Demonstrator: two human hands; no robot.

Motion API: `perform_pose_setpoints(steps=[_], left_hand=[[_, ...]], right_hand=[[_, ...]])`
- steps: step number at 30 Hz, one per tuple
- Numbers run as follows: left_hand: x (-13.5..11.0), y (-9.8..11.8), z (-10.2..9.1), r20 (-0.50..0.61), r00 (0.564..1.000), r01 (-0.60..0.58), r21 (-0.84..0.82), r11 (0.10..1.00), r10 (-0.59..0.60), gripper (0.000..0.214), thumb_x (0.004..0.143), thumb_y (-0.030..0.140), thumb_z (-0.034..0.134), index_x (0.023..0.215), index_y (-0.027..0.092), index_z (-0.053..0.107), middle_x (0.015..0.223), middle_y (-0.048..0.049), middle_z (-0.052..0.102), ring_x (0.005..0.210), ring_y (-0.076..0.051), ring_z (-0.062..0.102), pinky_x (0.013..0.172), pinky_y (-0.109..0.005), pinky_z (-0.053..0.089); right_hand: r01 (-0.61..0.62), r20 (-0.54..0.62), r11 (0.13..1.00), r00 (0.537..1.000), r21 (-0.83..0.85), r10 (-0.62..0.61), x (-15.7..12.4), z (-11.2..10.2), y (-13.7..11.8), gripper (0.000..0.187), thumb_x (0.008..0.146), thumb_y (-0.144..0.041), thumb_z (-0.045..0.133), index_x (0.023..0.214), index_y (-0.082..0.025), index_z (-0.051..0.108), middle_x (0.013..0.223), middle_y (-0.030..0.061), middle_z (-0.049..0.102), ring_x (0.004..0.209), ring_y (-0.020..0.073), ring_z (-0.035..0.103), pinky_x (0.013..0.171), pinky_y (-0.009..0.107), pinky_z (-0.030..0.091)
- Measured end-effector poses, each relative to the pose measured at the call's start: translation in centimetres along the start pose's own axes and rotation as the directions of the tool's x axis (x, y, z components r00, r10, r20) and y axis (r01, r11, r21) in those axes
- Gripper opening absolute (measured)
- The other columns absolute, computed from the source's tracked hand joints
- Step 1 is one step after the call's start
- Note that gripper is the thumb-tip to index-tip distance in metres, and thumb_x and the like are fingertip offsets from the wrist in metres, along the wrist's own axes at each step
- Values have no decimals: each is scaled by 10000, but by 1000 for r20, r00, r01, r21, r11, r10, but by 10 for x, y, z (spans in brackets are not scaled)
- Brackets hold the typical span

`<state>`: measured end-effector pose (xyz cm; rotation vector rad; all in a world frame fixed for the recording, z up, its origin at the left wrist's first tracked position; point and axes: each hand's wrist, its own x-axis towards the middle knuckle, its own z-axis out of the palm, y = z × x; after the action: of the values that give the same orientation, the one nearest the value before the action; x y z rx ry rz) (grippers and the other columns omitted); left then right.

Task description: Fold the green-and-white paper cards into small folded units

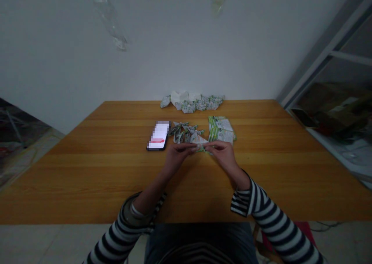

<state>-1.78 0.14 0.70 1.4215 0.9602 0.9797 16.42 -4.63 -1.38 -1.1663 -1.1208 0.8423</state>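
Both my hands meet over the middle of the wooden table (87, 171), pinching one small folded piece of printed paper (200, 143) between them. My left hand (178, 155) grips its left end with closed fingers. My right hand (221, 152) grips the right end, fingers also closed. Just beyond the hands lies a small heap of folded paper shapes (184, 132). A stack of flat green-and-white printed sheets (221, 130) lies to the right of the heap.
A phone (158, 136) lies screen up left of the heap. A row of more folded paper pieces (192, 102) sits at the table's far edge against the white wall. A metal-framed shelf (328, 89) with clutter stands to the right.
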Motion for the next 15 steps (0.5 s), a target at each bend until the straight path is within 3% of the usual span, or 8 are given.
perform_pose_setpoints(steps=[5, 8, 12, 15], left_hand=[[-3, -1, 4, -63, 996, 52, -143, 988, -61, 310, 671, 365, 793, 880, 138, 777, 835, -72, 769, 743, -197, 701, 746, -324, 580], [-3, -1, 6, -54, 995, 69, -271, 960, -87, 419, 712, 420, 755, 1014, 130, 732, 903, -80, 761, 724, -192, 709, 696, -326, 595], [-3, 1, 7, -40, 995, 76, -328, 942, -94, 452, 715, 431, 752, 1040, 120, 703, 902, -79, 753, 714, -189, 711, 683, -321, 603], [-2, 2, 7, -43, 996, 64, -317, 946, -81, 384, 708, 405, 767, 954, 114, 725, 865, -67, 755, 736, -173, 707, 740, -309, 598]], right_hand=[[-11, -117, 1000, 993, -15, 9, -4, 10, -3, 205, 672, -385, 777, 677, -184, 737, 615, 12, 696, 547, 148, 587, 524, 251, 442], [-23, -150, 995, 988, 97, 37, -4, 12, -2, 223, 712, -402, 747, 744, -184, 711, 613, -9, 679, 540, 136, 588, 527, 238, 445], [-53, -136, 964, 987, 259, 91, -2, 11, 1, 239, 707, -399, 754, 827, -204, 686, 709, 0, 715, 614, 154, 644, 603, 261, 499], [-38, -101, 973, 993, 227, 62, 0, 8, 3, 218, 720, -393, 747, 817, -207, 688, 731, 6, 719, 629, 158, 651, 626, 271, 509]])
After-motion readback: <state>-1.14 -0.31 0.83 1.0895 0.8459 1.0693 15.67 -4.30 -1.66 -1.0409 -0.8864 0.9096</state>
